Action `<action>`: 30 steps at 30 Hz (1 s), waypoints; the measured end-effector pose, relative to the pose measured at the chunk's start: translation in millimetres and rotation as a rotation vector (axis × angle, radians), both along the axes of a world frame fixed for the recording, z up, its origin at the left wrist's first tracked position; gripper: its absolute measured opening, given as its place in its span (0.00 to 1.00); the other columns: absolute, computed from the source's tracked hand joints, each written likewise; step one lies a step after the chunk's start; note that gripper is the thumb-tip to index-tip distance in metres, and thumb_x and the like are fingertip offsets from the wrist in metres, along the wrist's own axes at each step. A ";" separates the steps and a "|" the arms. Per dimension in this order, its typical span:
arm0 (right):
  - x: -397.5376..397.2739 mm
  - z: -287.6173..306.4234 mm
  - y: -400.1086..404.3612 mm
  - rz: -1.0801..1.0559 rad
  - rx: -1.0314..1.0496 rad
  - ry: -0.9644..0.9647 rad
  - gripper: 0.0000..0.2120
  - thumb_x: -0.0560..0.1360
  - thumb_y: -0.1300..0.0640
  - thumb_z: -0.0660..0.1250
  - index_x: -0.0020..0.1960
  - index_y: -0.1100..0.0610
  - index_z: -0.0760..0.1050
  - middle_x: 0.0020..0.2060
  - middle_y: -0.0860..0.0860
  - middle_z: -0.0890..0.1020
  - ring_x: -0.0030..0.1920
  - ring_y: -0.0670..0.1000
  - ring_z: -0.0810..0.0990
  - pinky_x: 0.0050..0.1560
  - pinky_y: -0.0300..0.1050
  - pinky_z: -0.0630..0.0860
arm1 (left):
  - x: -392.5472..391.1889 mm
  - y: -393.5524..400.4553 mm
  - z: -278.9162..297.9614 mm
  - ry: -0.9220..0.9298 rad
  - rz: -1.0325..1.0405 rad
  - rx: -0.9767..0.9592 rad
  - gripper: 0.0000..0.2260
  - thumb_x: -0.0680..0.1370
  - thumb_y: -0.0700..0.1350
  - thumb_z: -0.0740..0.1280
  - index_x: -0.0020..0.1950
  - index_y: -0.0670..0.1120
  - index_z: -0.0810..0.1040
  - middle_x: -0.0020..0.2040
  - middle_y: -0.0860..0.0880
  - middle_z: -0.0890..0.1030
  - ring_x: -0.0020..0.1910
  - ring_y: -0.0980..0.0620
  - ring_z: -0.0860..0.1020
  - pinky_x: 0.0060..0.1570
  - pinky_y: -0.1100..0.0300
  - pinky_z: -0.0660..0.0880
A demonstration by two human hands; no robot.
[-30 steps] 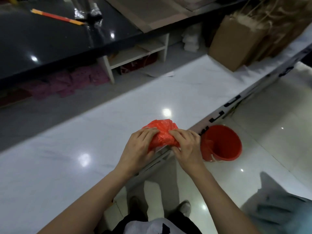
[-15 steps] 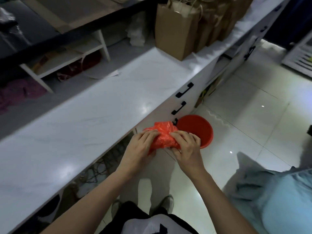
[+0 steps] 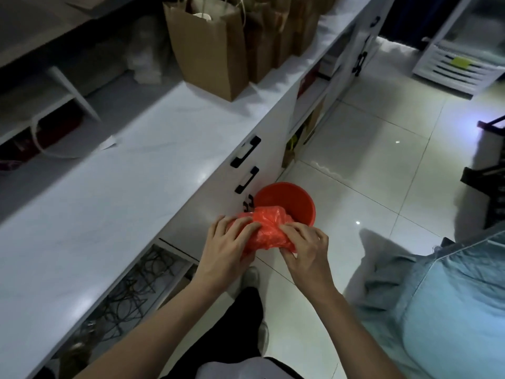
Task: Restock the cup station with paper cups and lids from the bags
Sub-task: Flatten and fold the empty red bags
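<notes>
While I scrunch the red bag (image 3: 266,228) between both hands, it has come off the bench (image 3: 114,192) and now hangs over the floor, just at 6 o'clock of the red bucket (image 3: 296,199). My left hand (image 3: 228,248) and right hand (image 3: 307,251) grip it from either side, fingers curled in. Its long axis runs 9 to 3; no opening shows. I judge this is emptied wrapping bound for the bucket. Paper bags (image 3: 210,47) stand at 12.
</notes>
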State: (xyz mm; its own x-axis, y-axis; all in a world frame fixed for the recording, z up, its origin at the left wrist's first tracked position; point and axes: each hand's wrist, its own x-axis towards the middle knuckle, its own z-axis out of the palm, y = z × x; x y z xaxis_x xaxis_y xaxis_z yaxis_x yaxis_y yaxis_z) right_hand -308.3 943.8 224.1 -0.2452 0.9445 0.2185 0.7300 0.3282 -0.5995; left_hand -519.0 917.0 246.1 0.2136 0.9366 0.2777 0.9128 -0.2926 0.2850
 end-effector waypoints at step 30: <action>82.1 -214.6 233.2 0.011 -0.242 -0.143 0.24 0.68 0.59 0.81 0.63 0.53 0.80 0.60 0.52 0.79 0.60 0.58 0.77 0.63 0.56 0.71 | 90.2 243.4 -232.4 -0.041 0.084 -0.329 0.23 0.67 0.47 0.81 0.60 0.51 0.80 0.56 0.53 0.84 0.61 0.45 0.77 0.64 0.51 0.65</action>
